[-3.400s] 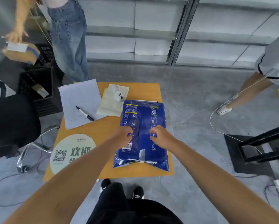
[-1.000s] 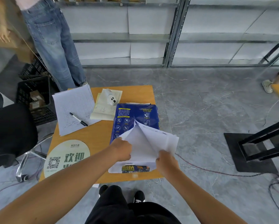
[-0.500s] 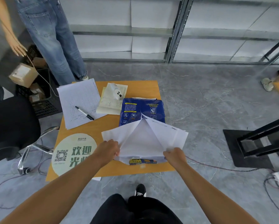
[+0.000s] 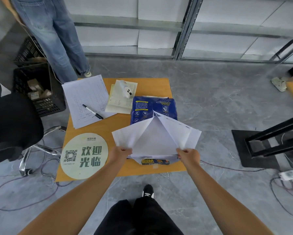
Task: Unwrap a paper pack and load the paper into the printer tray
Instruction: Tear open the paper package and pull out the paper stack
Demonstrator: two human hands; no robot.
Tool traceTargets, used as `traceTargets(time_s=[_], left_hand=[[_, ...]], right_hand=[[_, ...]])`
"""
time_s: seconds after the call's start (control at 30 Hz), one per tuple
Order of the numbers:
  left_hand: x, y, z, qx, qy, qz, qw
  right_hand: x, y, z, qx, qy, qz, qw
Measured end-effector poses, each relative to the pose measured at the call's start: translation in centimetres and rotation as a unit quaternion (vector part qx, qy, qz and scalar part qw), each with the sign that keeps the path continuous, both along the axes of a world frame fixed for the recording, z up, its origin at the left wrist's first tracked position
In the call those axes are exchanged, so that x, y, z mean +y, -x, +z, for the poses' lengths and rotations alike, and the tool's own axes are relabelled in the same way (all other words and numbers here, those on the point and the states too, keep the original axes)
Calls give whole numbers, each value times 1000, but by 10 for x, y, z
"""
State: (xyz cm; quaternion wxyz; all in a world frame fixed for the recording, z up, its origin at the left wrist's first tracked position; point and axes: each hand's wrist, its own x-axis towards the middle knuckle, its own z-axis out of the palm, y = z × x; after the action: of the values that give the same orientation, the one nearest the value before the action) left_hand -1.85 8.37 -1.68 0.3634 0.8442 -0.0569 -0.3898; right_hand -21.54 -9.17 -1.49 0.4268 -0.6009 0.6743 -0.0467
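A blue paper pack point(image 4: 150, 107) lies on the right half of the small orange table point(image 4: 159, 85). Its wrapper is split along the near half, and the white insides of two wrapper flaps point(image 4: 184, 134) are spread left and right, baring white paper point(image 4: 152, 141) between them. My left hand point(image 4: 120, 152) pinches the near corner of the left flap. My right hand point(image 4: 189, 156) pinches the near corner of the right flap. The pack's far half is still covered in blue. No printer or tray is in view.
A printed sheet with a black pen point(image 4: 92, 111), a notepad with a small white device point(image 4: 125, 89) and a round green sign point(image 4: 84, 156) share the table. A black chair point(image 4: 11, 126) and crates point(image 4: 38, 92) stand left, a person in jeans point(image 4: 54, 36) behind, a black stand point(image 4: 269, 145) right. Cables cross the floor.
The wrapper was whole 3.4 s ago under both hands. Since then I have torn it along the middle and drawn the flaps apart, left and right, wider than half a second ago.
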Motion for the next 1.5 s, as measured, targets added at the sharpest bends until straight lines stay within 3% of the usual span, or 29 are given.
traceTargets(time_s=[0.1,0.27,0.4,0.5,0.6,0.8,1.0,1.1,1.17,1.3,1.37,1.5], left_hand=[[-3,3,-5,-5,1,17,1000],[-4,13,-11,-52,-38,-50,997],[-6,18,-13,-45,-41,-27,998],[-7,15,-13,-27,-45,1,999],[-5,13,-12,-14,-43,21,999],[2,24,-11,-76,-55,-33,995],[17,46,-16,-157,-90,-100,979],[19,53,-17,-143,-76,-53,985],[14,54,-13,-93,-39,27,995],[6,51,-9,-19,19,166,986],[6,49,-14,-24,18,151,988],[12,49,-16,3,24,86,996]], right_hand=[[4,-1,-4,-11,6,-11,1000],[14,-3,-2,12,94,43,995],[16,-5,1,41,139,85,986],[11,-9,0,41,98,81,991],[5,-13,-4,-24,-4,31,999],[6,-4,-5,-148,-128,-84,977],[21,30,1,-163,-194,-68,965],[20,38,-1,-164,-237,-41,957],[15,35,0,-163,-265,-5,950],[-2,17,-7,-141,-230,27,963],[-4,10,-13,-103,-191,32,976],[5,10,-13,-116,-170,48,977]])
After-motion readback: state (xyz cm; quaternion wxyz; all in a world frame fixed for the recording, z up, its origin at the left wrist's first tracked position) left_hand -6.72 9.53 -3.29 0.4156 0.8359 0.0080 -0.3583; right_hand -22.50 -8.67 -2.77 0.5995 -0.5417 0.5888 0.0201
